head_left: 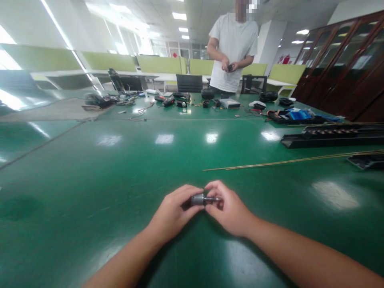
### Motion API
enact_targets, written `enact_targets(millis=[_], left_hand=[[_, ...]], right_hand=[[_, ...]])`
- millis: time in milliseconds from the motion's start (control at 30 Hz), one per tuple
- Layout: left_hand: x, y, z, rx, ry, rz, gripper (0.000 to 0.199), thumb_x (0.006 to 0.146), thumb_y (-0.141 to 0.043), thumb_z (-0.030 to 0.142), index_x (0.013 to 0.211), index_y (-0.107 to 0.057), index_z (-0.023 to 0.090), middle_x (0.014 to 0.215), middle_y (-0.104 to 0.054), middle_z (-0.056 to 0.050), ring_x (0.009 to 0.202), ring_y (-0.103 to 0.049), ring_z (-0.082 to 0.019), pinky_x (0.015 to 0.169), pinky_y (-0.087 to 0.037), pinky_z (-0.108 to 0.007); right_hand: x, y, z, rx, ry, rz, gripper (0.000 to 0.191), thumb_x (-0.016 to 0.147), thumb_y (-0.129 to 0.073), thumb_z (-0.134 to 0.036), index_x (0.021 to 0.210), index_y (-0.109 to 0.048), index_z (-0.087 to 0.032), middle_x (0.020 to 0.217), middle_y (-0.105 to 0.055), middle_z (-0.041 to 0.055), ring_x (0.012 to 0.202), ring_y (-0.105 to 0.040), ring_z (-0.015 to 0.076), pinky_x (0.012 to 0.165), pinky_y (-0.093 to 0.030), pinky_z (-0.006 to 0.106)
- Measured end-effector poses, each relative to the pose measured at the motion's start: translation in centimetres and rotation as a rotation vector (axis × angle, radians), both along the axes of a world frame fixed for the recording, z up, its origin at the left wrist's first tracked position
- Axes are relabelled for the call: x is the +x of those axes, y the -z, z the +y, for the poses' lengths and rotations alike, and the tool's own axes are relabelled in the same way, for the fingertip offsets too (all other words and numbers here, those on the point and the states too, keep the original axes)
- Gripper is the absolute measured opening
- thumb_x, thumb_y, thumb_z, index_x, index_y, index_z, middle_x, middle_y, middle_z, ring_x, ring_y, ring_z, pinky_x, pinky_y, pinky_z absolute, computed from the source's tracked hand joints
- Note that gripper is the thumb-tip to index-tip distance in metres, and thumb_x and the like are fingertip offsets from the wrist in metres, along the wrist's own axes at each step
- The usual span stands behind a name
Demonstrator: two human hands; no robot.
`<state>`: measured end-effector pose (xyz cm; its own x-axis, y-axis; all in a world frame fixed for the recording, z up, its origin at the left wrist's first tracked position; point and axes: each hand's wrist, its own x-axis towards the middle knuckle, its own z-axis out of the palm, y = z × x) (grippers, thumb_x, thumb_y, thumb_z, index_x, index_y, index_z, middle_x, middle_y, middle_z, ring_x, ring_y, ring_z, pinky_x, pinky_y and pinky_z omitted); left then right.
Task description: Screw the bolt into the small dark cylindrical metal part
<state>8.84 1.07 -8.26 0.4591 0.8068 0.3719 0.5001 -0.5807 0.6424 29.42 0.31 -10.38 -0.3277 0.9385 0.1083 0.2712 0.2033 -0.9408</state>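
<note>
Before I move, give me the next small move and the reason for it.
I'd probably close the right hand gently on the shaft. The left hand already grips the cylinder, and the shaft points toward the right palm. The right fingers curl about it, though I can't tell how firmly they touch.

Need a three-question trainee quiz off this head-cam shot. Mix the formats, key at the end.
1. Multiple choice. What is the left hand gripping?
a) a black case
b) a grey cylinder
c) a white cable

2. True or false. Across the table, the person in the white T-shirt holds a small dark object.

3. Fill in. The thin gold-coloured rods lie beyond the hands and run toward the picture's ____ edge.

Key: 1 b; 2 true; 3 right
</note>
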Motion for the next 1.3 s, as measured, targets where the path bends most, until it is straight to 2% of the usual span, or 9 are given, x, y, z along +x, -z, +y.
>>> enact_targets(millis=[100, 167, 400, 767, 1133, 1300], left_hand=[[-0.01, 0.11, -0.01, -0.015, -0.014, 0.011, 0.024, 0.087, -0.07, 0.03, 0.11, -0.067, 0.025, 0.105, -0.071, -0.002, 0.096, -0.066, -0.016, 0.087, -0.052, -0.027], [-0.05, 0.31, 0.0, -0.016, -0.042, 0.021, 0.025, 0.087, -0.07, 0.032, 0.111, -0.067, 0.026, 0.105, -0.071, -0.002, 0.097, -0.066, -0.017, 0.088, -0.052, -0.027], [0.0, 0.45, -0.17, -0.036, -0.086, 0.06, 0.025, 0.085, -0.072, 0.033, 0.11, -0.068, 0.027, 0.104, -0.071, 0.001, 0.095, -0.066, -0.016, 0.086, -0.05, -0.026], [-0.01, 0.15, -0.39, -0.033, -0.052, 0.016, 0.025, 0.086, -0.072, 0.034, 0.11, -0.067, 0.03, 0.104, -0.071, 0.003, 0.094, -0.065, -0.013, 0.085, -0.049, -0.023], [0.03, 0.15, -0.29, -0.033, -0.067, 0.017, 0.025, 0.085, -0.073, 0.037, 0.108, -0.068, 0.029, 0.101, -0.072, 0.003, 0.091, -0.067, -0.014, 0.081, -0.051, -0.023], [-0.28, 0.64, -0.27, 0.006, -0.116, 0.005, 0.034, 0.082, -0.076, 0.036, 0.113, -0.067, 0.028, 0.108, -0.073, 0.001, 0.097, -0.068, -0.016, 0.089, -0.053, -0.026]], right_hand=[[0.09, -0.06, 0.15, -0.003, -0.002, -0.035, 0.022, 0.082, -0.061, -0.015, 0.103, -0.062, -0.021, 0.084, -0.066, -0.0007, 0.066, -0.058, 0.0123, 0.061, -0.045, 0.024], [0.14, -0.03, 0.26, -0.009, 0.001, -0.033, 0.018, 0.083, -0.061, -0.016, 0.1, -0.064, -0.02, 0.084, -0.068, 0.0002, 0.068, -0.059, 0.0131, 0.063, -0.046, 0.024], [0.15, -0.18, 0.26, -0.027, 0.009, -0.027, 0.018, 0.082, -0.061, -0.017, 0.1, -0.066, -0.019, 0.087, -0.071, 0.0016, 0.072, -0.062, 0.0147, 0.066, -0.048, 0.025], [0.09, -0.3, 0.15, -0.026, 0.005, -0.002, 0.01, 0.082, -0.061, -0.018, 0.092, -0.064, -0.019, 0.082, -0.069, 0.0005, 0.072, -0.063, 0.0153, 0.067, -0.049, 0.026], [0.01, -0.74, 0.25, -0.046, 0.018, -0.006, 0.011, 0.082, -0.063, -0.02, 0.092, -0.067, -0.018, 0.082, -0.07, 0.0012, 0.072, -0.063, 0.0154, 0.067, -0.049, 0.026], [-0.07, -0.87, 0.19, -0.061, 0.023, -0.011, 0.012, 0.083, -0.063, -0.023, 0.093, -0.067, -0.018, 0.082, -0.07, 0.0014, 0.071, -0.063, 0.0155, 0.066, -0.048, 0.026]])
